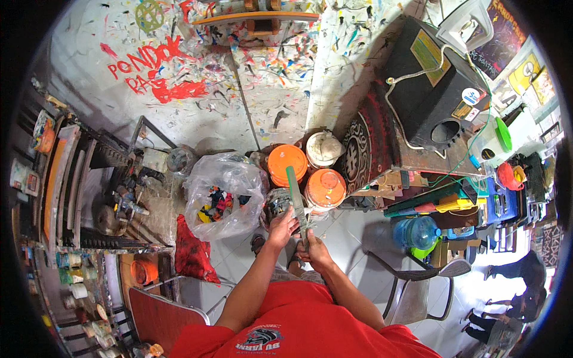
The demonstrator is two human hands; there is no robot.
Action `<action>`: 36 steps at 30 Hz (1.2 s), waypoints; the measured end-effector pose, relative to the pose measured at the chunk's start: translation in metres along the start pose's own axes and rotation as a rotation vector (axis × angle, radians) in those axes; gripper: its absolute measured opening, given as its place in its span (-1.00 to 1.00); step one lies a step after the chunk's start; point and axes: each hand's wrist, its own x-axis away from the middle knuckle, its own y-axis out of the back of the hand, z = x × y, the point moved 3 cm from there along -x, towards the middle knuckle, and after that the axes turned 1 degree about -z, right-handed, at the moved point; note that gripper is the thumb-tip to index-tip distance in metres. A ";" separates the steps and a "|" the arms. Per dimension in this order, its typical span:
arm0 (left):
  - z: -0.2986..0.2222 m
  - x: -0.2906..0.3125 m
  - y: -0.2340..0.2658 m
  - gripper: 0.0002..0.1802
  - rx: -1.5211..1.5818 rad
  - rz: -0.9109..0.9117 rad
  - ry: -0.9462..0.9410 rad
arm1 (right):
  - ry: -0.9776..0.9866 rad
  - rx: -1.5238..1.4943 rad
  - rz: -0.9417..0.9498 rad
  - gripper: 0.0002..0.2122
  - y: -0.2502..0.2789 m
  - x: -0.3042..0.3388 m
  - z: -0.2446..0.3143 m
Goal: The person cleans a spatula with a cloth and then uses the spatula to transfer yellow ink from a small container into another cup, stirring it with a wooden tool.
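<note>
My right hand [318, 253] is closed round the near end of a long, flat greenish strip [296, 194], narrow like a blade. The strip points away from me, and its far tip lies in front of the orange lids. My left hand [283, 230] is beside the strip's left edge, fingers apart and partly bent; whether they touch it is hard to see. Beyond the strip stand an orange-lidded bucket [287, 162] and a second orange-lidded bucket [325, 188]. To the left sits a clear plastic bag [230, 173] with colourful scraps inside.
A whitish bucket [323, 148] stands behind. Left are a metal rack [89, 191], a red cloth [192, 253] and a red-seated chair [164, 313]. On the right are a dark speaker box [418, 89], a blue water jug [418, 231] and another chair [412, 292]. Other people [507, 298] are far right.
</note>
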 end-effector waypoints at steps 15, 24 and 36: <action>-0.004 0.005 0.017 -0.71 0.176 0.165 0.028 | -0.113 -0.031 0.063 -0.51 -0.001 -0.006 -0.001; -0.008 -0.003 0.015 -0.76 -0.040 0.014 0.061 | -0.031 0.116 0.022 -0.45 0.002 -0.008 -0.009; -0.014 -0.022 0.012 -0.78 -0.086 -0.229 -0.117 | -0.021 0.420 -0.016 -0.50 0.013 -0.004 -0.003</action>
